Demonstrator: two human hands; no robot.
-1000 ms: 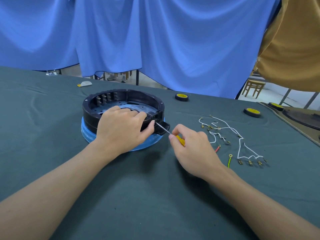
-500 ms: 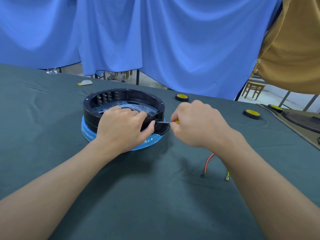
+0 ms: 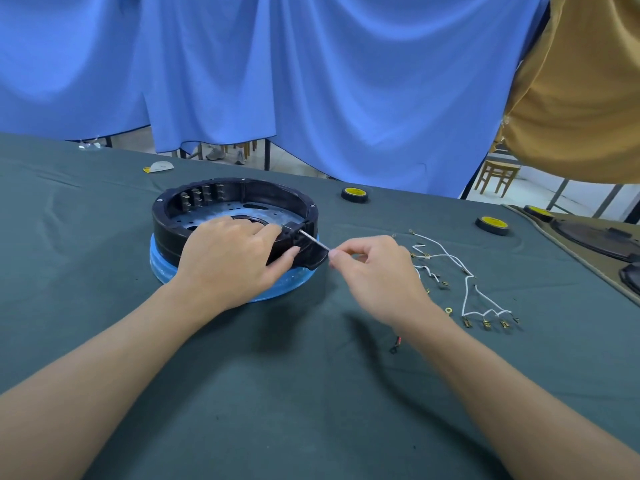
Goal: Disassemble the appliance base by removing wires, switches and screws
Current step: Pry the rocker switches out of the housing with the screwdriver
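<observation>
While left hand point(image 3: 228, 258) grips round base point(image 3: 277, 195) | right hand point(image 3: 377, 271) pinches metal screwdriver point(image 3: 313, 241)

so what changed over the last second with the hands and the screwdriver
The right hand, holding the screwdriver, first swung up level with the base and hid the white wires. It has now dropped back a little, so the wires show again and the shaft slants up to the rim. The left hand still grips the base's near rim, the screwdriver tip is still at the rim, and the base has not moved.
</observation>
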